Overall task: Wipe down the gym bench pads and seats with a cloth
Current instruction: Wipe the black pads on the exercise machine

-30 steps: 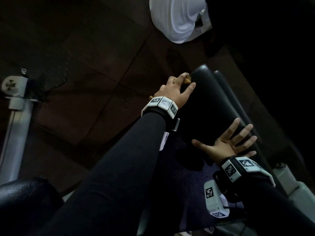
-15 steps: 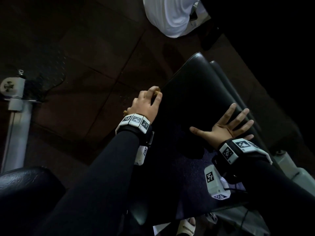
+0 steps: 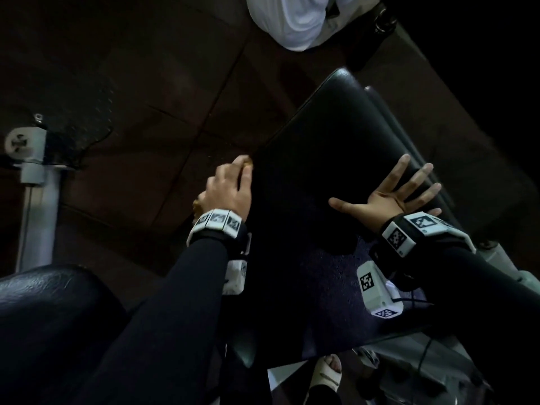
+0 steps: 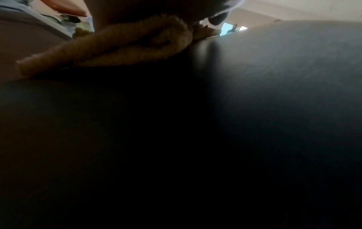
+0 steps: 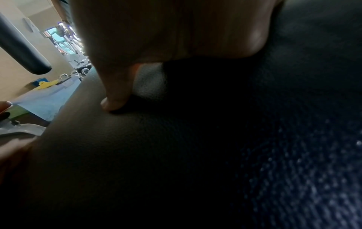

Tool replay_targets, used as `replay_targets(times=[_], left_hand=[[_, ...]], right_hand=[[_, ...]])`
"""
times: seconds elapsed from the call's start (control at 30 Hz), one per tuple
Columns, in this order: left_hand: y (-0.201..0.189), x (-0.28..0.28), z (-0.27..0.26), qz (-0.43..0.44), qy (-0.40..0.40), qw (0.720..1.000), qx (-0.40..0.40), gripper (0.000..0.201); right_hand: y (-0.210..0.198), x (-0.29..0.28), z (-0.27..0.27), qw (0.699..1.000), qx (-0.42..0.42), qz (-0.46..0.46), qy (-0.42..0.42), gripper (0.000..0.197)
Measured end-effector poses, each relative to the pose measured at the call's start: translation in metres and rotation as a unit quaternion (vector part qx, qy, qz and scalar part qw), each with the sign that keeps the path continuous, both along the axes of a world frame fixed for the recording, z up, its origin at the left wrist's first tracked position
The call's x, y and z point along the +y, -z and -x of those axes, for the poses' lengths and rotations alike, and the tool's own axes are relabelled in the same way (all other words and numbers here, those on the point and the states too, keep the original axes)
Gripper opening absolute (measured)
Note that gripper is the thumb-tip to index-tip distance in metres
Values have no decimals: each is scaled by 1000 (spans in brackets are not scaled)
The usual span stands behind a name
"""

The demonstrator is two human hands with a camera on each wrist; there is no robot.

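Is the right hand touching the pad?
Touching. In the right wrist view the thumb presses its tip into the pad, with no gap. In the head view the right hand lies spread flat on it.

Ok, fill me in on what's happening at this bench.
A person is wiping a black bench pad. The left hand holds a tan cloth against the pad's left edge. The right hand rests on the pad's right side, fingers spread flat. Someone in white stands beyond the bench.
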State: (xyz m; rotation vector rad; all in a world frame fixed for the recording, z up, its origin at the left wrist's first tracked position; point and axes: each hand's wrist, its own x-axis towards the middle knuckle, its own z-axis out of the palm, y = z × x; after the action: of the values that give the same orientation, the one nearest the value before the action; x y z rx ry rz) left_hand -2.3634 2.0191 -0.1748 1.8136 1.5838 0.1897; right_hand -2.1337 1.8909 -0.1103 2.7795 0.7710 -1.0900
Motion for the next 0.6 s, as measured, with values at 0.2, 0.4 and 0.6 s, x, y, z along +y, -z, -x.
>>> replay_targets(times=[0.2, 0.4, 0.6], left_hand=[[10, -12, 33, 51, -41, 996, 60, 43], [-12, 6, -19, 48, -12, 998, 31, 51], [2, -5, 8, 2, -40, 999, 11, 36]], right_hand=[[0, 1, 2, 1000, 12, -12, 2, 123], [-1, 0, 5, 999, -19, -20, 15, 130], [-2, 1, 2, 1000, 14, -12, 10, 123]])
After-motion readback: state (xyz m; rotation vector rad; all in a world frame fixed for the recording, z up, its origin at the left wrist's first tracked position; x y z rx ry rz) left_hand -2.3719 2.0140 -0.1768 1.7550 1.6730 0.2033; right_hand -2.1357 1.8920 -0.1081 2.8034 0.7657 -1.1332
